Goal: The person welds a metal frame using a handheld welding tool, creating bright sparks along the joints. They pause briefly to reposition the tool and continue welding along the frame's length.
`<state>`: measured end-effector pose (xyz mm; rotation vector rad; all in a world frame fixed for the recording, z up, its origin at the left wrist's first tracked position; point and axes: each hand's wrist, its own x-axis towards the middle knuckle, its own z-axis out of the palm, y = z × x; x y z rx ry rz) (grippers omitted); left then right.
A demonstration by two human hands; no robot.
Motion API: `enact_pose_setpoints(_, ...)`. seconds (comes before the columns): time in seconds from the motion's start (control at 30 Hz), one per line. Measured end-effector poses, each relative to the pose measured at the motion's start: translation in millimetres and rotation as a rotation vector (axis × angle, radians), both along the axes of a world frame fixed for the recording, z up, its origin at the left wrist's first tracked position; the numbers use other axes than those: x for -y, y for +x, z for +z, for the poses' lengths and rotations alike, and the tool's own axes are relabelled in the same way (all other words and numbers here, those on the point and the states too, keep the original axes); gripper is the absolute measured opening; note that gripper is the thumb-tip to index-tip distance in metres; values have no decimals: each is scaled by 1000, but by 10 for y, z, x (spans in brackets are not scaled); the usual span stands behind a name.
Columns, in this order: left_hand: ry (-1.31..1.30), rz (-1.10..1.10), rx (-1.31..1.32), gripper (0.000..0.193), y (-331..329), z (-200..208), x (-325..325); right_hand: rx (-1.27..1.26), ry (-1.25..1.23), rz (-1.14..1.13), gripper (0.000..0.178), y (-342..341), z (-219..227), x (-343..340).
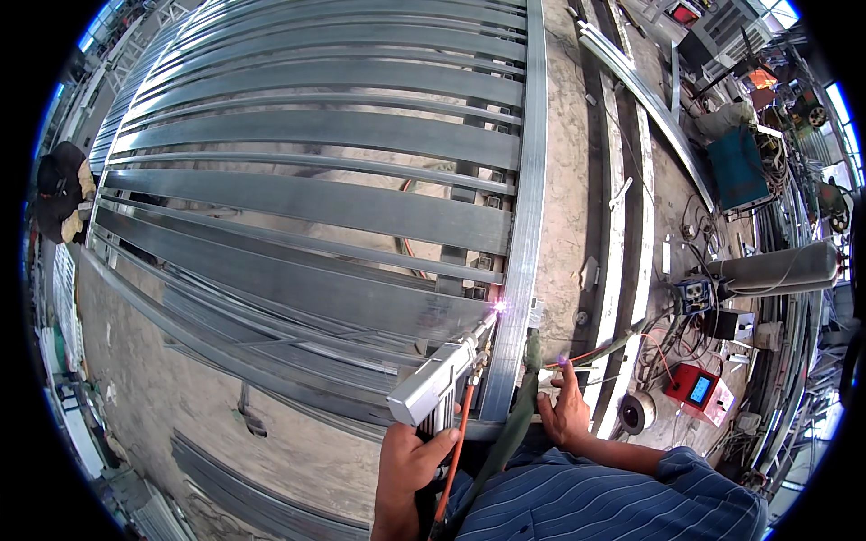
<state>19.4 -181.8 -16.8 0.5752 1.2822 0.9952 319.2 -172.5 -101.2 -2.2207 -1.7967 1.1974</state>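
My left hand is wrapped round the grip of a grey handheld welding gun. A bright pinkish-white spark glows at the gun's nozzle tip, where a wide flat steel bar meets the long steel side rail of a slatted metal frame. An orange hose and a thick green-sleeved cable run down between my arms. To the right of that cable, my right hand has its index finger stretched out and the thumb apart. I see nothing held in it.
Behind the frame's left edge is another person in dark clothing. On the right, long steel beams lie on the floor near a red box with a screen, a wire spool, a grey gas cylinder and a teal machine.
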Motion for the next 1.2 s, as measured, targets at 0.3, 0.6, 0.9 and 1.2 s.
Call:
enact_pose_setpoints(0.3,-21,34,27,33,6,48,4,5,-7,7,88,-12,-5,1)
enact_pose_setpoints(0.6,-5,-59,-25,43,-22,-32,52,9,-2,17,86,-24,10,-1)
enact_pose_setpoints(0.9,61,-30,-94,40,26,-4,60,12,-27,19,86,-48,35,-26)
enact_pose_setpoints(1.2,12,-98,-104,41,-15,-28,120,22,-22,23,85,-25,18,-10)
